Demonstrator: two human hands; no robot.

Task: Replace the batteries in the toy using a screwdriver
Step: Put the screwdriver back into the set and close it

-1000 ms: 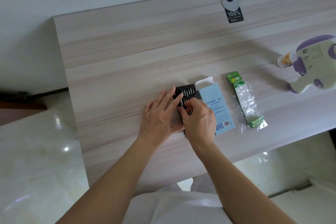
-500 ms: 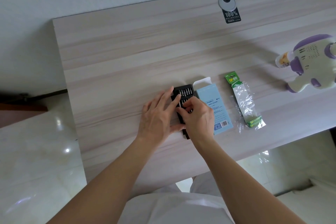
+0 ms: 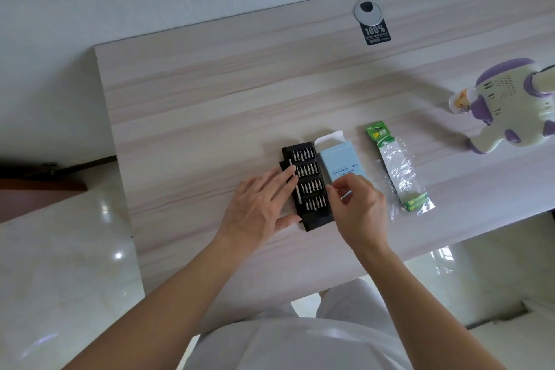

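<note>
The left hand [image 3: 261, 204] lies flat, fingers straight, steadying the black plastic bit case [image 3: 310, 219]. The right hand [image 3: 357, 207] pinches thumb to forefinger at the case's right edge, on what I cannot tell. The slim silver screwdriver [image 3: 298, 195] lies in the left slot, pointing away from the person. It looks light and slippery, best pinched mid-shaft. The white-and-purple plastic toy [image 3: 510, 105] lies far right.

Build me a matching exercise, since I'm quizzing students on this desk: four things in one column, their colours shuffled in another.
1 bit tray
2 box
3 battery pack
4 toy

a cream and purple
b black
c light blue
d green and clear

Pairs: 1-b, 2-c, 3-d, 4-a
</note>
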